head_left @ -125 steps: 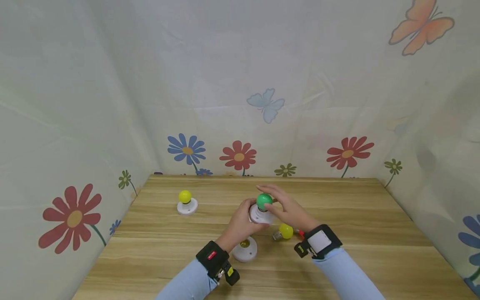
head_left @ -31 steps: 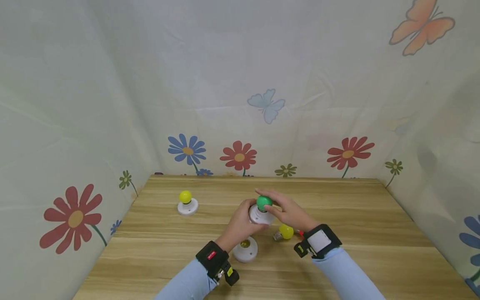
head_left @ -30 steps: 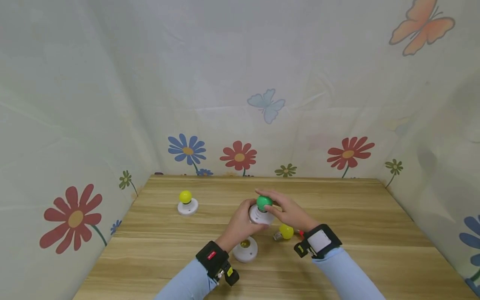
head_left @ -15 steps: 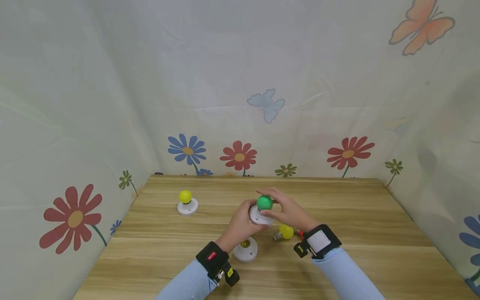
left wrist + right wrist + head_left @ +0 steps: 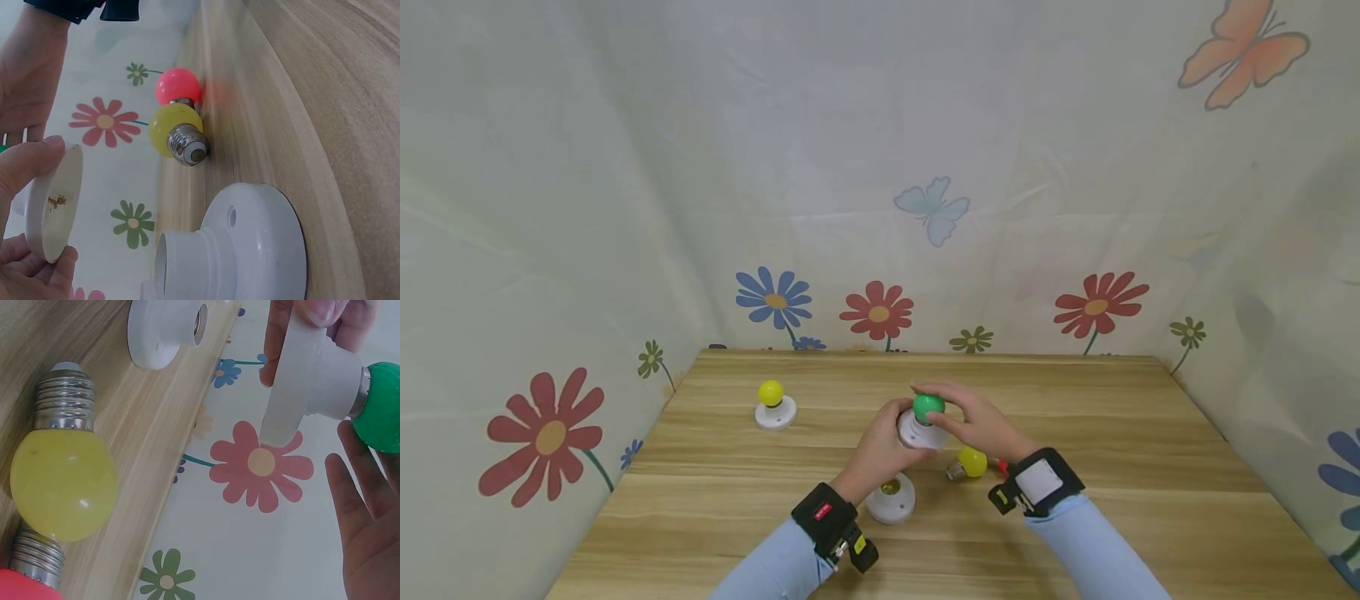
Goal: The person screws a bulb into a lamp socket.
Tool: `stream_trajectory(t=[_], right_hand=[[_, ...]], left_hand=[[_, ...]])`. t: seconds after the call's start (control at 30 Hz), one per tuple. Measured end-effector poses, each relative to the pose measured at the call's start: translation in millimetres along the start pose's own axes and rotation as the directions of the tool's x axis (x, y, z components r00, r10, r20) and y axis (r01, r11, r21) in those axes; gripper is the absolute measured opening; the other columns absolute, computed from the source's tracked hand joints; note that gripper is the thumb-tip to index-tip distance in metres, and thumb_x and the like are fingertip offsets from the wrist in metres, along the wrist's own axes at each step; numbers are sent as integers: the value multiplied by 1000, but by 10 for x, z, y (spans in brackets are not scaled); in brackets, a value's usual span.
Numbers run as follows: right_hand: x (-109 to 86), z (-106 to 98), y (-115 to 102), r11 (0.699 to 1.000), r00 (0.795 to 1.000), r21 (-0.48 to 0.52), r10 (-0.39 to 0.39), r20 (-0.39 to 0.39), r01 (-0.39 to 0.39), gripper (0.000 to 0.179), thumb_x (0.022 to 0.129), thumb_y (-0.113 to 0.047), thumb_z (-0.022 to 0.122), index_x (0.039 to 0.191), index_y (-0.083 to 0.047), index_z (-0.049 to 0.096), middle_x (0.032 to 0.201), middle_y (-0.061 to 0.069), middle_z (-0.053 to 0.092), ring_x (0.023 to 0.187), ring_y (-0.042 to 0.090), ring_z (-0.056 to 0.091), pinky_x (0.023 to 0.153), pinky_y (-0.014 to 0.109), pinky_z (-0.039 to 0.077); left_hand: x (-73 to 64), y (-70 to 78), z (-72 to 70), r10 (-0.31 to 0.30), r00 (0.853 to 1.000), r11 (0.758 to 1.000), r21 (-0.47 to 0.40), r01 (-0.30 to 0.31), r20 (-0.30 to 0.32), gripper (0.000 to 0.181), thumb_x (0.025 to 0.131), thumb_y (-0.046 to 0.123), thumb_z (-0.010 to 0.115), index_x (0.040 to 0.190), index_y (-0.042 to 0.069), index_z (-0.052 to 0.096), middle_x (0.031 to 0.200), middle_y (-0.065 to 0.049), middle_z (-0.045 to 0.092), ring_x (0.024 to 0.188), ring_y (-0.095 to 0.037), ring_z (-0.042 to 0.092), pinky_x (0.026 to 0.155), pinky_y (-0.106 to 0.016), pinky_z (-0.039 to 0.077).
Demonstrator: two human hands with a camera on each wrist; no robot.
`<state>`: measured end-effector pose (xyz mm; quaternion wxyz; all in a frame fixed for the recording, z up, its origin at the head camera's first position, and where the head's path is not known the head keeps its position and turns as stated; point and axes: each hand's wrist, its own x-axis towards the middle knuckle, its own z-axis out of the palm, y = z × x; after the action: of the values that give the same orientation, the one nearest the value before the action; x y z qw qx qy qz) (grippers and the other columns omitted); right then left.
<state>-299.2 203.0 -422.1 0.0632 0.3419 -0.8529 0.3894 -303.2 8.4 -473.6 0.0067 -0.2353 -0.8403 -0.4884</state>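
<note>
Above the table, my left hand grips a white round lamp socket by its base, thumb at the near edge. A green light bulb stands in that socket; only a thin strip of its metal cap shows in the right wrist view. My right hand holds the bulb between thumb and fingers. The socket's hollow underside, with brass contacts, faces the left wrist camera. Under my left wrist, a second white socket rests on the table with no bulb in it.
A loose yellow bulb lies below my right hand. Behind it is a red bulb, mostly covered by my right wrist in the head view. Far left on the wooden table stands a socket bearing a yellow bulb.
My right thumb has shifted from the green bulb's lower edge up onto its front, and the fingers have turned round it. The bulb sits slightly lower than seconds ago. My left hand stays put.
</note>
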Motion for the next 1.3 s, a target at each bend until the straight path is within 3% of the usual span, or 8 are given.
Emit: stream_trajectory(t=[0.23, 0.6, 0.87, 1.13, 1.3], right_hand=[[33, 19, -1, 999, 999, -36, 40, -31, -41, 44, 88, -30, 69, 130, -21, 58, 125, 3, 59, 114, 21, 58, 97, 46, 50], [0, 9, -11, 998, 998, -27, -56, -3, 55, 48, 98, -18, 57, 145, -21, 45, 147, 8, 46, 137, 33, 41, 106, 62, 36], [14, 6, -28, 1000, 999, -1, -31, 9, 31, 47, 96, -19, 59, 142, -20, 49, 144, 6, 51, 134, 31, 45, 106, 59, 38], [35, 9, -16, 998, 998, -47, 47, -36, -48, 44, 91, -34, 66, 132, -23, 57, 127, 2, 59, 116, 23, 56, 97, 50, 49], [24, 0, -5, 999, 1000, -31, 9, -14, -10, 44, 96, -27, 61, 139, -24, 51, 135, 2, 55, 123, 26, 52, 101, 54, 45]], left_hand=[[-6, -3, 3, 0, 1000, 1000, -10, 0, -3, 77, 76, 31, 83, 139, 12, 41, 132, -5, 52, 117, -21, 55, 101, -42, 48], [4, -18, -17, 11, 1000, 1000, -17, -11, -7, 78, 77, 31, 82, 140, 10, 40, 132, -6, 51, 115, -21, 55, 101, -42, 48], [5, -38, -8, 11, 1000, 1000, -9, -11, -10, 78, 76, 33, 82, 138, 9, 41, 130, -6, 53, 114, -21, 56, 99, -42, 49], [7, 0, -8, -1, 1000, 1000, -8, 1, -4, 78, 76, 34, 82, 139, 12, 41, 129, -5, 53, 115, -21, 55, 99, -42, 49], [8, 19, -16, -11, 1000, 1000, -21, 11, -2, 79, 77, 33, 82, 140, 11, 40, 132, -6, 51, 116, -21, 55, 100, -42, 48]])
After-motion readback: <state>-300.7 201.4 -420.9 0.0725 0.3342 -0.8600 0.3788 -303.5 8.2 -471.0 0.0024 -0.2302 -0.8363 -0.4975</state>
